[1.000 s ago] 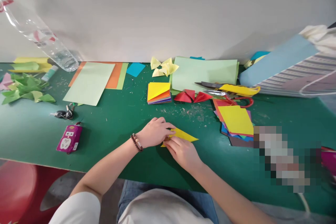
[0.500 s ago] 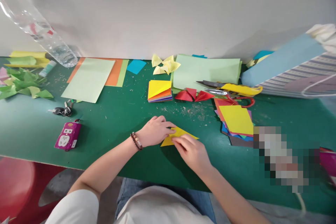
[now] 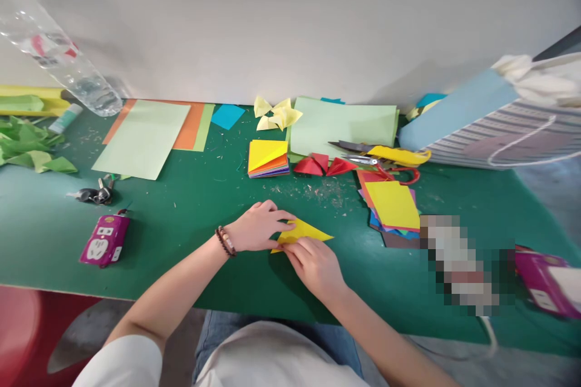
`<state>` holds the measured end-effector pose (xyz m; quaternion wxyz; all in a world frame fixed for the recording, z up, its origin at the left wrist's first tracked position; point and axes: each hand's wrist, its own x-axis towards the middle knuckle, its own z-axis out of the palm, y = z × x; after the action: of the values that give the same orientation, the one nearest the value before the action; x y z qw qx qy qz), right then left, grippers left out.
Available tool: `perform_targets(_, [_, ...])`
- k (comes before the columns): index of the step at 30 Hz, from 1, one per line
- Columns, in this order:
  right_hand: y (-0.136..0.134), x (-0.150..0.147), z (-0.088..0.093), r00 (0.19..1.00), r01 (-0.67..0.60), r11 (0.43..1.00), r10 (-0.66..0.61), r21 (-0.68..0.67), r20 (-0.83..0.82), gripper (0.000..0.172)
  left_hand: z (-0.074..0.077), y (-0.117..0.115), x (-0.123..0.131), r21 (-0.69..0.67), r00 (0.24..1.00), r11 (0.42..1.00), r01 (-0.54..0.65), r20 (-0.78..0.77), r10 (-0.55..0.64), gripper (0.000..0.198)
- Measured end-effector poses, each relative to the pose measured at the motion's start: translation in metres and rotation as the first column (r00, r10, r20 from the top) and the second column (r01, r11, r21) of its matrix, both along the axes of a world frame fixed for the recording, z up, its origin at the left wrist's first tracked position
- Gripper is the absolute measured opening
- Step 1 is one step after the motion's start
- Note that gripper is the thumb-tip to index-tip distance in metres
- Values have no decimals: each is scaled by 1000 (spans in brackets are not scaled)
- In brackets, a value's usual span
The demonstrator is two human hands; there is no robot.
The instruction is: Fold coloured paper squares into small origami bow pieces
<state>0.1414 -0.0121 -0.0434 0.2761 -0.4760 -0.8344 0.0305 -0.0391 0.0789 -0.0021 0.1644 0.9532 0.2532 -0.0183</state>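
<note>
one yellow paper triangle (image 3: 302, 231) lies on the green surface (image 3: 181, 254) between the two hands, its tip pointing right. the left hand (image 3: 256, 227) rests on its upper edge, fingers (image 3: 282, 213) pressed together over the paper. the right hand (image 3: 313, 266) sits at its lower edge, fingers (image 3: 290, 247) pinching the paper against the surface. two beaded bracelets (image 3: 224, 240) circle the left wrist. farther off lie one stack of colored paper squares (image 3: 267, 158), one pair of scissors (image 3: 358, 160) and one set of keys (image 3: 93, 195).

Scissors (image 3: 358, 155) on paper (image 3: 345, 124), probably — stack (image 3: 391, 207) in front
</note>
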Motion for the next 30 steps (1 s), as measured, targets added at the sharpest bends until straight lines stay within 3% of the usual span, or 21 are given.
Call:
perform_targets(6, [1, 0, -3, 1000, -9, 1000, 9, 20, -9, 23, 1, 8, -2, -95, 999, 995, 43, -6, -43, 68])
perform_targets(14, [-4, -24, -4, 999, -30, 1000, 30, -1, -28, 28, 3, 7, -3, -119, 998, 991, 57, 10, -56, 79])
perform_targets(17, [-4, -18, 0, 998, -26, 999, 24, -26, -59, 23, 3, 4, -3, -77, 998, 996, 42, 48, -38, 74])
perform_targets(22, [3, 12, 1, 993, 120, 993, -120, -10, -5, 18, -3, -1, 1, 20, 997, 999, -36, 71, 35, 53])
perform_targets(26, [9, 23, 0, 984, 52, 996, -64, 73, 165, 18, -5, 0, 2, 33, 996, 999, -38, 81, 35, 52])
perform_targets(30, [13, 24, 3, 977, -18, 996, -1, 86, 211, 21, -3, 1, 2, 8, 996, 999, -43, 75, 42, 52])
